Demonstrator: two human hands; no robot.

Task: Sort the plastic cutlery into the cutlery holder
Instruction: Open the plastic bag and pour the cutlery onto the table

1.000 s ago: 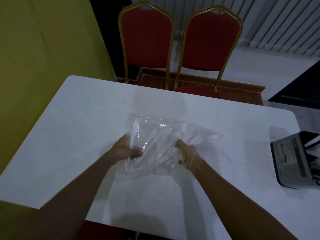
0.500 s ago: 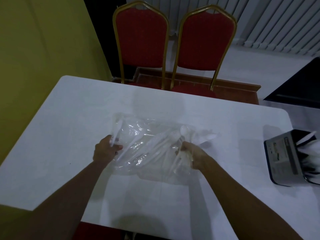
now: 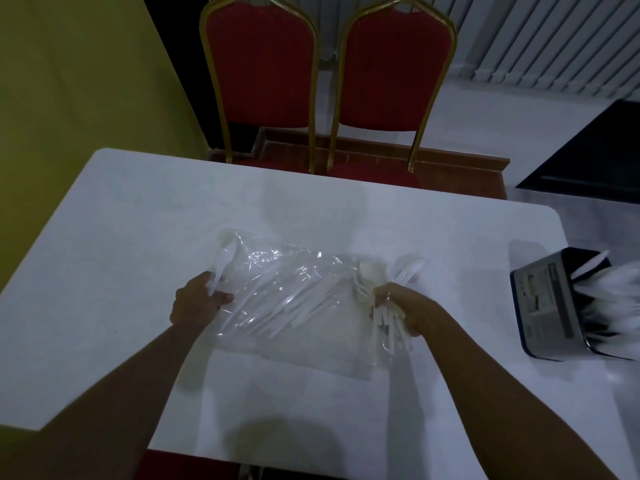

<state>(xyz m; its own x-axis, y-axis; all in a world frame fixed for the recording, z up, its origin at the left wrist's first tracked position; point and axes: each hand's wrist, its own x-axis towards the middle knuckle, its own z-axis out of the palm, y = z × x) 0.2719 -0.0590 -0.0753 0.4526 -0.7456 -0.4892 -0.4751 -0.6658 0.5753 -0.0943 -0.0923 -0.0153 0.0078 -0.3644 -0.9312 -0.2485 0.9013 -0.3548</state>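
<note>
- Dimly lit and white, a table (image 3: pixel 138 254) is filling most of the view, with a yellow wall (image 3: pixel 69 81) running along its left side and pale vertical blinds (image 3: pixel 554 39) hanging at the far right.
- Beyond the far edge, a left red chair (image 3: pixel 263 60) and a right red chair (image 3: pixel 391 60), both gold-framed, are standing side by side with their backs upright.
- A clear plastic bag (image 3: pixel 294 268) is lying crumpled across the middle of the table, stretching between the two hands.
- Loose white plastic cutlery (image 3: pixel 287 306) is showing through the film, most pieces lying slantwise; the separate kinds are too blurred to tell apart.
- The left hand (image 3: pixel 195 303) is curling its fingers round the bag's left end, pinching the film together with a white spoon (image 3: pixel 223 261) whose bowl is pointing away from the person.
- The right hand (image 3: pixel 405 310) is closing tightly round a bundle of spoons (image 3: pixel 386 323) at the bag's right end, the handles poking out below the fist and the bowls fanning out beyond the knuckles.
- Whether that bundle is sitting inside the film or outside it cannot be told.
- The cutlery holder (image 3: pixel 547 306) is standing at the right edge of the table, well apart from the bag, its grey printed side facing the person.
- More white pieces (image 3: pixel 616 285) are leaning out of its dark inside, smeared by blur and running off the frame.
</note>
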